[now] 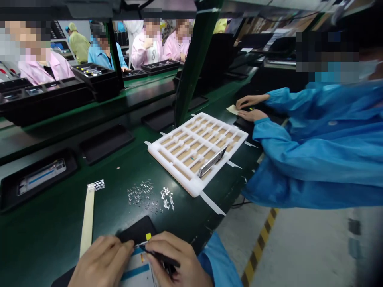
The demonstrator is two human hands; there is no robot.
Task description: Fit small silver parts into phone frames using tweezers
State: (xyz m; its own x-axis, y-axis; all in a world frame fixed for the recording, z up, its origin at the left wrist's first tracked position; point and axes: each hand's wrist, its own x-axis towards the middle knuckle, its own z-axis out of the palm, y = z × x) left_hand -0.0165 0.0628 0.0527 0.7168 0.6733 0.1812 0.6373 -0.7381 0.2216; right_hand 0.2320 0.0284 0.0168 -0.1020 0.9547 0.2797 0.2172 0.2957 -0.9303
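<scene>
A partly built phone (138, 268), silvery with blue strips, lies in a black tray (139, 228) at the bottom of the head view. My left hand (100, 261) is closed at the phone's upper left edge, its fingertips pressed against it. In my right hand (179, 259) is a slim black tool, apparently tweezers (163, 257), with its tip at the phone's top edge. A small yellow tab (149, 236) shows beside my right fingers. Both palms hide part of the phone.
Small metal pieces (140, 197) and whiter pieces (166, 198) lie scattered ahead. A pale strip (87, 217) is at left. A white slotted foam tray (194, 187) carries an upright phone frame (212, 161). Black trays (106, 143) line the back. A blue-sleeved co-worker (314, 147) works at right.
</scene>
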